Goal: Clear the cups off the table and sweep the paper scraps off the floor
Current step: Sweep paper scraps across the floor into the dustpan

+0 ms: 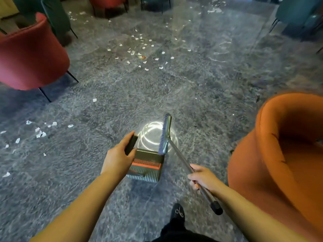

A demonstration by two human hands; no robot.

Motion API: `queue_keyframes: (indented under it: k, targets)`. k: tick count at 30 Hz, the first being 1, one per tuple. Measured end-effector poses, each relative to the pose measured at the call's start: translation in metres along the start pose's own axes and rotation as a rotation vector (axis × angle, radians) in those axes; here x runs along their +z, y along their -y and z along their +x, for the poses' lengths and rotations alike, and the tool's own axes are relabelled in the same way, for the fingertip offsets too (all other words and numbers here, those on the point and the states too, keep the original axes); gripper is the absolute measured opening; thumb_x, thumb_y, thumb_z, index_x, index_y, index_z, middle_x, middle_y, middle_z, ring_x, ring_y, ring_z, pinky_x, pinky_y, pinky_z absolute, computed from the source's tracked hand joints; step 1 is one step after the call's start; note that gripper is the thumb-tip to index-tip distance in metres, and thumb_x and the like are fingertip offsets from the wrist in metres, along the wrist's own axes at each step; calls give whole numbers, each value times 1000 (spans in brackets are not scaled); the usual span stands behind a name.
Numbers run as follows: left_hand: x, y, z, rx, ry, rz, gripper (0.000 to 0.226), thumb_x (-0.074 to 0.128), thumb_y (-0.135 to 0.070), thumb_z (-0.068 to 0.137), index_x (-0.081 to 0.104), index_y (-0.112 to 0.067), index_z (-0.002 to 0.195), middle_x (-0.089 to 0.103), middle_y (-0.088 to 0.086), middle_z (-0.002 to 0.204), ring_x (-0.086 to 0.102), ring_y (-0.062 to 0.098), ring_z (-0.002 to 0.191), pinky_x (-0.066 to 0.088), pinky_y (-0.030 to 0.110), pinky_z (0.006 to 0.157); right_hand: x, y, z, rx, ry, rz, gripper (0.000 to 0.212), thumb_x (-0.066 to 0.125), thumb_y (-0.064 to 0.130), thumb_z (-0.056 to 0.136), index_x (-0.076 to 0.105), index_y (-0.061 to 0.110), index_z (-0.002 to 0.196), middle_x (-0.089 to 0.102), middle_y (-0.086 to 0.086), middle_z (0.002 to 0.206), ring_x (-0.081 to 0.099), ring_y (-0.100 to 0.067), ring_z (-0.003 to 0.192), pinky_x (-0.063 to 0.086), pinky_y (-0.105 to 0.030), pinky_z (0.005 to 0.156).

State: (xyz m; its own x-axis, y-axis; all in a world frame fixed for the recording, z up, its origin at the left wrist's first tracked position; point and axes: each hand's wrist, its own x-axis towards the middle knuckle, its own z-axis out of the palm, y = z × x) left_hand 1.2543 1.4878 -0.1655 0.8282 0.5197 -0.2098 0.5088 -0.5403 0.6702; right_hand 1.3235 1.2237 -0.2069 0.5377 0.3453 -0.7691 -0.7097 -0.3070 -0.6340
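Note:
My left hand [118,156] grips the black handle of a dark dustpan [146,166] with an orange stripe, held above the floor in front of me. My right hand [201,179] holds the metal shaft of a broom [166,135], whose blue-bristled head hangs just past the dustpan's far edge. White paper scraps [139,51] lie scattered over the grey marbled floor ahead. Another cluster of scraps [40,131] lies to my left, and more scraps [215,9] lie far off at the top. No cups or table are in view.
A red armchair [29,55] stands at the left and an orange armchair [279,154] close on my right. Dark green chairs [297,16] stand at the back. My black shoe [178,212] is below the broom handle. A ceiling light reflects on the floor.

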Motion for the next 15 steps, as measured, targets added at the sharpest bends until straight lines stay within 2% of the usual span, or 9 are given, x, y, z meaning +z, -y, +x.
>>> queue_keyframes:
  k: [4,7,9,13,15]
  targets:
    - [-14,-18,72,-10,-21,-20,61,62,-28,91,36,-52,140,64,1,99,62,24,73,56,38,70,-2,67,50,0,-5,-26,54,46,-12,93,33,-1,144,44,-11,70,40,-14,40,32,-23,36]
    - [-25,-22,123,-3,-32,-32,62,63,-27,90,37,-51,140,67,2,108,65,23,86,53,32,78,5,108,81,3,-3,-16,40,44,-11,94,45,-6,133,36,-8,63,36,-12,37,29,-19,34]
    - [-33,-25,167,2,-33,-14,62,64,-28,90,36,-50,141,68,3,113,65,21,96,49,28,81,13,139,109,-2,9,-2,33,42,-10,95,51,-3,126,33,-7,61,36,-11,36,29,-17,34]
    - [-47,-39,261,23,19,3,62,64,-28,90,36,-49,141,69,5,106,64,22,84,50,31,73,18,195,169,12,-53,50,44,44,-11,94,43,3,135,37,-6,59,37,-11,34,29,-17,35]
    - [-52,-46,296,35,52,6,62,64,-27,90,36,-48,142,68,4,103,64,22,80,50,32,70,21,217,188,28,-84,33,43,44,-10,94,45,0,135,40,-7,57,38,-12,34,30,-17,35]
